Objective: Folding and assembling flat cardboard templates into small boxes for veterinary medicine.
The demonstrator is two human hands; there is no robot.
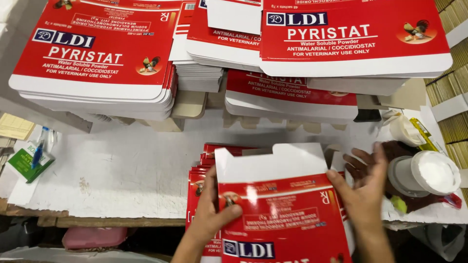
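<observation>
Two bare hands are ours at the bottom of the view, both on one flat red-and-white carton blank. Our left hand grips its left edge, thumb pressed on the red printed face and the other fingers tucked behind, so they are clamped on the card. Our right hand lies against the blank's right edge with its fingers spread apart and loose, touching the card rather than pinching it. The blank is tilted up toward us, its white flaps at the far end, and it sits over a low pile of like blanks that shows at its left side, on the near edge of the counter, which is covered in white paper.

Just beside our right hand stands a white plastic tub with a pale lid or second tub next to it; we cannot tell what is inside. At the far side of the counter rise tall stacks of the same red cartons: one stack to the left, another stack to the right, with more between and beneath them. On the left edge lies a small green packet with a blue pen across it. Below the counter a pink object shows dimly.
</observation>
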